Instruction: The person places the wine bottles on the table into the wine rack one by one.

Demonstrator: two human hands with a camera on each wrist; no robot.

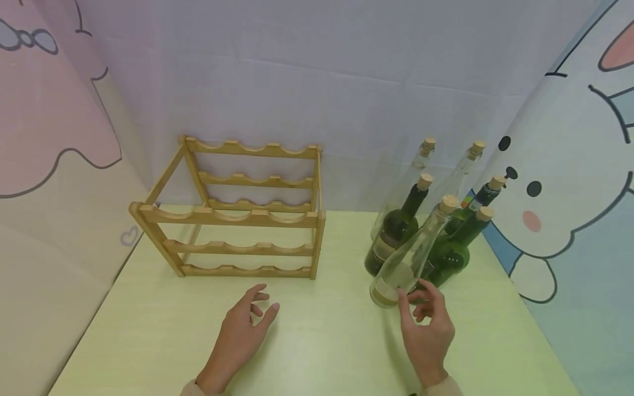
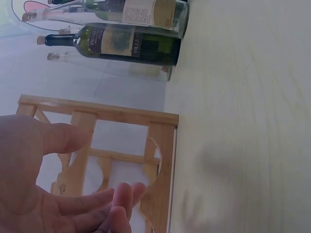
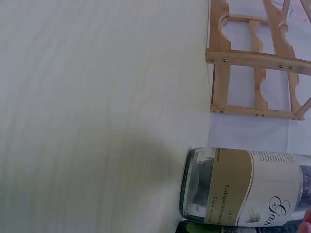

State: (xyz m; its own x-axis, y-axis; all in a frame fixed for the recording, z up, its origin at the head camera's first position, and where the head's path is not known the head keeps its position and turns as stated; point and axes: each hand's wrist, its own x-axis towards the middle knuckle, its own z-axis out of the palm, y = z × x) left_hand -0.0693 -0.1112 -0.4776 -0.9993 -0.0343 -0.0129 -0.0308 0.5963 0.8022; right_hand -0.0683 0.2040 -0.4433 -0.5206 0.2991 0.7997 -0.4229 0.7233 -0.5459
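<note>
My right hand [image 1: 427, 324] is beside the lower part of a clear, corked wine bottle [image 1: 408, 264], thumb and fingers apart; whether it touches the glass I cannot tell. In the right wrist view this bottle [image 3: 272, 187] shows a gold and white label, with a fingertip at the frame's edge. My left hand [image 1: 240, 330] hovers over the table in front of the wooden wine rack [image 1: 242, 217], fingers loosely bent, holding nothing. Behind the clear bottle stand a dark labelled bottle [image 1: 393, 236], a green bottle [image 1: 451, 253] and other corked bottles, partly hidden.
The rack stands at the left back of the pale table [image 1: 337, 341], its scalloped rails facing me. A white cloth [image 1: 317, 82] hangs behind. Cartoon-printed cloth [image 1: 569, 192] borders the right side, close to the bottles.
</note>
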